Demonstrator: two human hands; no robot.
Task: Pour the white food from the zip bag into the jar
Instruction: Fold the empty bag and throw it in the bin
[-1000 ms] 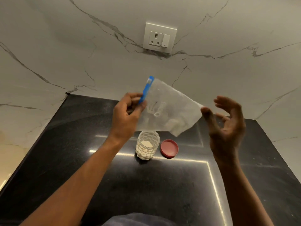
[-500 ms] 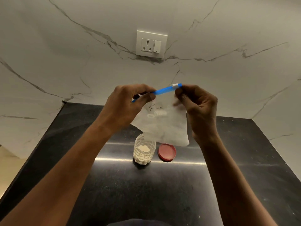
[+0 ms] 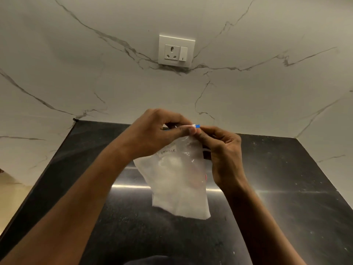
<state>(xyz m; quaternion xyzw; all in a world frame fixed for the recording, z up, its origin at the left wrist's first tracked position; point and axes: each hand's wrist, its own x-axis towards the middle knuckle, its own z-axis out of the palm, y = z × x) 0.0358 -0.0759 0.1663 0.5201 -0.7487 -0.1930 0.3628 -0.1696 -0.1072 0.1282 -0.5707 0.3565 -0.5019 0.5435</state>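
Note:
A clear zip bag [image 3: 177,180] with a blue zip strip hangs upright above the black counter, dusted white inside, with a handwritten label near its top. My left hand [image 3: 158,131] pinches the top edge from the left. My right hand [image 3: 221,150] pinches the blue slider end [image 3: 197,126] at the top right. Both hands meet at the zip. The jar is hidden behind the hanging bag. Only a red sliver of the lid [image 3: 206,177] shows at the bag's right edge.
The glossy black counter [image 3: 277,207] runs between marble walls. A white socket plate [image 3: 176,49] sits on the back wall above the hands. The counter's left edge [image 3: 44,173] drops off to a lower beige area.
The bag has swung from tilted sideways to hanging straight down. My right hand came in and gripped the zip end, and both hands have drawn close together. The jar is now covered by the bag.

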